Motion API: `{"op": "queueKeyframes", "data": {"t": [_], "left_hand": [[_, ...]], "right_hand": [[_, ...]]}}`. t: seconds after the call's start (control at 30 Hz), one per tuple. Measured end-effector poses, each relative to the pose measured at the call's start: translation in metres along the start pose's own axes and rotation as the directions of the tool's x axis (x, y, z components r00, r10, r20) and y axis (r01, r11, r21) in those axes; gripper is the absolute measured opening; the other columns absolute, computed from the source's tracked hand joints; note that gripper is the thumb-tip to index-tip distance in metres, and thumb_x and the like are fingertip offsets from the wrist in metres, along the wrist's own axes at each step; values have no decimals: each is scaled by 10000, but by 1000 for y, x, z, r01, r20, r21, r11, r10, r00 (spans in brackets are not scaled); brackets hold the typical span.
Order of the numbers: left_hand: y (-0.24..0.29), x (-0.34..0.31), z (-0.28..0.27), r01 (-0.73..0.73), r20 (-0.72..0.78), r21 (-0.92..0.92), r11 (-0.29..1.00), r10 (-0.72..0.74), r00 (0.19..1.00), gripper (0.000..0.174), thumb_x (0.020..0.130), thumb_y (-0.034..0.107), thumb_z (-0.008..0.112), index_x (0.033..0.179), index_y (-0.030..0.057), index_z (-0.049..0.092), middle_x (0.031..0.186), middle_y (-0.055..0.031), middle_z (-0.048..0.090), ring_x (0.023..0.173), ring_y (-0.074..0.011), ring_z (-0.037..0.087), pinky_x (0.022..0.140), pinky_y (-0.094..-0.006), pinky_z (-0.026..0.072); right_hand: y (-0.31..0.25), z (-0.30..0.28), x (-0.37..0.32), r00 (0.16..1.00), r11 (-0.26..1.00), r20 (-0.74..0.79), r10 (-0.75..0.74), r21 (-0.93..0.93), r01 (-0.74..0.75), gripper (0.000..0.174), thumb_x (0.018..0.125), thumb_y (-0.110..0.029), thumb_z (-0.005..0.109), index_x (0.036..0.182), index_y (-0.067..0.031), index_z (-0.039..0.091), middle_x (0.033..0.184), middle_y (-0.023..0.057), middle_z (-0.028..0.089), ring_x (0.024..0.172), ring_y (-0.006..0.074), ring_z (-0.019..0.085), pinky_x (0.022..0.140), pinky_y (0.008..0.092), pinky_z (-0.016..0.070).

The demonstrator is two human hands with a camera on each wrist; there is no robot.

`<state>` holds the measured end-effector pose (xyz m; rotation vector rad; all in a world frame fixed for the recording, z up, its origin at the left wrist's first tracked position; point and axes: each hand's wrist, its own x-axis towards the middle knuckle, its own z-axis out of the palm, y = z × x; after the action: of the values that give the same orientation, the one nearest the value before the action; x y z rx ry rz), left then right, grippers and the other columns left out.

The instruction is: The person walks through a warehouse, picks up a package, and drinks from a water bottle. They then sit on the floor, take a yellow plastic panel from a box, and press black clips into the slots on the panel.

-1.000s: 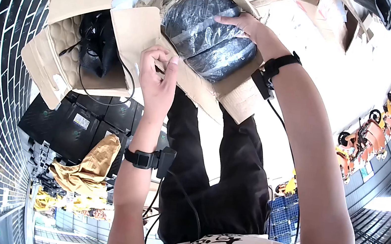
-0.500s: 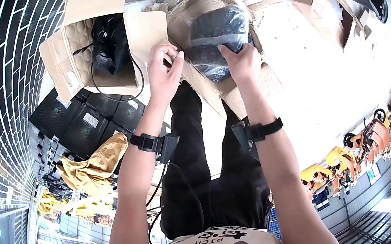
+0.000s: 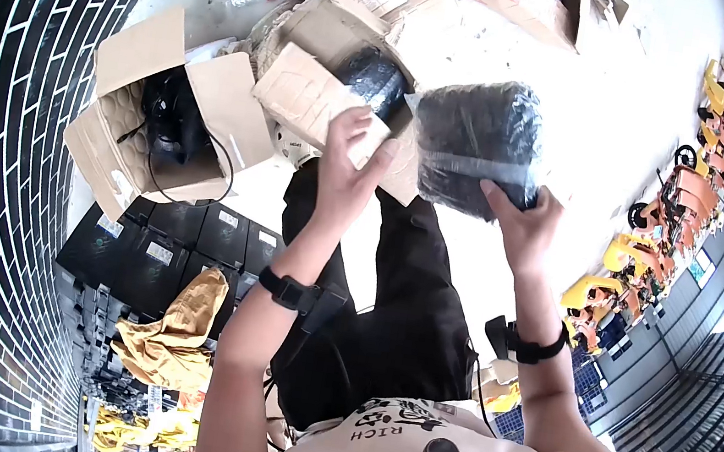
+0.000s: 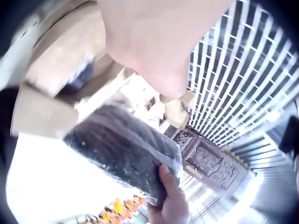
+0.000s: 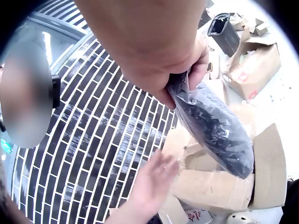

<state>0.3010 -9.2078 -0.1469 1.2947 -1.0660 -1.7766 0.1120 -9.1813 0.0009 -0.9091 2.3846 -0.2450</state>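
Note:
My right hand [image 3: 523, 230] grips the lower corner of a flat black package wrapped in clear plastic [image 3: 476, 136], thumb on its face. In the right wrist view the wrapped package [image 5: 217, 130] tilts down from the fingers, overlapping an open cardboard box. My left hand [image 3: 351, 169] holds nothing; its fingers are loosely bent near a flap of the open cardboard box [image 3: 307, 93]. Inside that box lies another black plastic-wrapped bundle [image 3: 373, 80], partly hidden by the flap. The right wrist view shows the left hand [image 5: 152, 182] with fingers spread loosely.
To the left stands a second open cardboard box [image 3: 222, 105] with a black item and cable [image 3: 172, 125] inside. Black crates [image 3: 158, 262] and a tan cloth [image 3: 175, 338] lie nearer. More cardboard [image 3: 523, 4] lies behind; orange and yellow bikes [image 3: 685, 202] line the right.
My right hand has lifted the wrapped package out of the box and carried it to the right. My left hand has shifted slightly right and lower, its fingers loosening.

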Motion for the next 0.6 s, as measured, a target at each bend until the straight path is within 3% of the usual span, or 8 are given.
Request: {"op": "queueKeyframes", "data": {"t": [0.07,0.13,0.17,0.2,0.27,0.33,0.4,0.6], "left_hand": [[-29,-8,36,415,262,-396,819,-333,906,741,894,482,583,1415,47,287,1408,-131,388,1297,-256,382,1067,-417,320],[-17,-21,71,633,599,-691,350,-214,772,855,859,612,519,1462,82,227,1454,-116,352,1336,-255,344,1095,-433,283],[-31,-35,82,775,737,-586,236,-242,631,853,844,615,534,1461,104,240,1449,-89,367,1329,-253,349,1111,-455,254],[-40,-49,96,768,710,-619,161,-303,636,805,828,475,668,1423,94,281,1386,-69,416,1296,-232,391,1077,-427,336],[-32,-57,109,805,724,-558,201,-354,591,765,760,297,789,1354,72,363,1277,-66,516,1164,-198,519,993,-361,440],[-24,-57,124,765,689,-524,374,-342,639,687,780,275,774,1315,41,413,1208,-52,562,1094,-174,563,953,-319,461],[-20,-56,142,711,502,-488,507,-503,704,611,802,247,750,1282,21,449,1164,-51,585,1075,-160,571,932,-305,463],[-52,-39,210,636,119,-160,755,-625,772,539,814,188,734,1260,13,489,1189,-67,578,1052,-165,568,938,-317,436]], "right_hand": [[2,-39,-25,999,999,35,42,22,-43,289,725,-174,797,841,59,672,688,94,683,599,92,603,586,277,501],[13,-73,-51,996,999,83,35,33,-38,226,735,-132,787,852,40,697,695,67,688,612,97,616,600,270,503],[24,-88,-63,992,992,119,32,114,-46,213,725,-120,793,856,25,707,769,74,702,687,112,638,657,265,510],[29,-102,-75,984,985,167,58,152,-84,251,717,-151,808,859,27,704,918,116,701,831,152,645,761,302,507],[73,-135,-77,932,979,357,-60,201,-14,478,681,-273,843,991,42,663,1051,139,658,994,193,607,881,343,469],[124,-137,-53,870,734,478,-120,633,-246,1028,616,-440,864,1365,25,335,1297,138,472,1252,207,413,1056,377,313],[158,-126,-23,810,504,559,-178,759,-413,1022,639,-415,858,1380,12,298,1356,139,400,1278,198,362,1082,372,268],[293,-58,73,733,391,673,-94,702,-595,449,865,-139,672,1245,17,491,1075,46,615,996,130,576,885,288,460]]}}
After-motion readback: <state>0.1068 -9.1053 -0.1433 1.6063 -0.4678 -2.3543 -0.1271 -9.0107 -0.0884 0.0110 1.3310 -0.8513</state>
